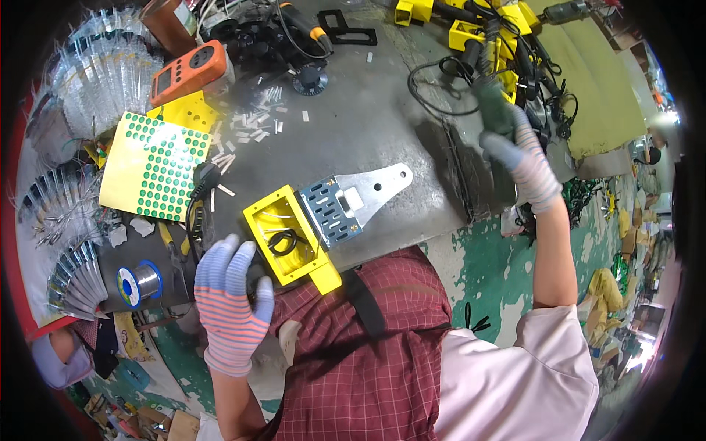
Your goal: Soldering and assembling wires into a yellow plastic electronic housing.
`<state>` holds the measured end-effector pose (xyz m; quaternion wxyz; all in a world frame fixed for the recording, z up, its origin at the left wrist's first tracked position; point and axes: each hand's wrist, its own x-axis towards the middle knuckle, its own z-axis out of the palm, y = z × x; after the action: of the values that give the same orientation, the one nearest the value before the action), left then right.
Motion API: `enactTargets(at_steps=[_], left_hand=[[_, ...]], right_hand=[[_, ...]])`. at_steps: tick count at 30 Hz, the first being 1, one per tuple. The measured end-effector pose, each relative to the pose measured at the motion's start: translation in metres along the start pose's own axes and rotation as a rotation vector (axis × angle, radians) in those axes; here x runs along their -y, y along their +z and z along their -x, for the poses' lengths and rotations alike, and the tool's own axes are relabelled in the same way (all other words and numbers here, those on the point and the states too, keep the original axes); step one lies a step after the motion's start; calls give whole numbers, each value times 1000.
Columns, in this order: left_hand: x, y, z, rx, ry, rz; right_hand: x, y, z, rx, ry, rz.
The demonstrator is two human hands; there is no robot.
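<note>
My left hand [232, 305], in a striped glove, is beside a yellow housing [285, 234] at the table's front edge. Its fingers are stretched and the thumb stands apart; I cannot tell whether it touches the housing. The housing is an open box with a black cable loop [282, 242] inside. Joined to its far side is a slotted metal guard [332, 212] with a tapering silver plate [381, 187]. At the right, my gloved right hand [531, 165] grips a dark green, cylinder-shaped tool [494, 110], blurred by motion.
Small white tubes [257, 117] lie scattered near an orange meter [193, 72] and a sheet of green round stickers [163, 165]. A solder spool [140, 284] stands at left. Yellow housings with black cords [507, 44] pile up at far right. A black plug [207, 176] lies by the stickers.
</note>
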<state>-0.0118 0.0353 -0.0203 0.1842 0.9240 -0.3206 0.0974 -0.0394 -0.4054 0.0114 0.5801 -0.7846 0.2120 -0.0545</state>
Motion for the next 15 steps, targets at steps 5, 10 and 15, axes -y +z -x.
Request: enactTargets(at_steps=[5,10,15], left_hand=[[16,11,-9,18,-15,8],[21,-10,-25,7,-9,176],[39,-29,-38,278,-100,459]], right_hand=[[-26,-7,-13,-151,-248,1086],[45,51,23,131,-891,722],[33,113,12,114,-928,683]])
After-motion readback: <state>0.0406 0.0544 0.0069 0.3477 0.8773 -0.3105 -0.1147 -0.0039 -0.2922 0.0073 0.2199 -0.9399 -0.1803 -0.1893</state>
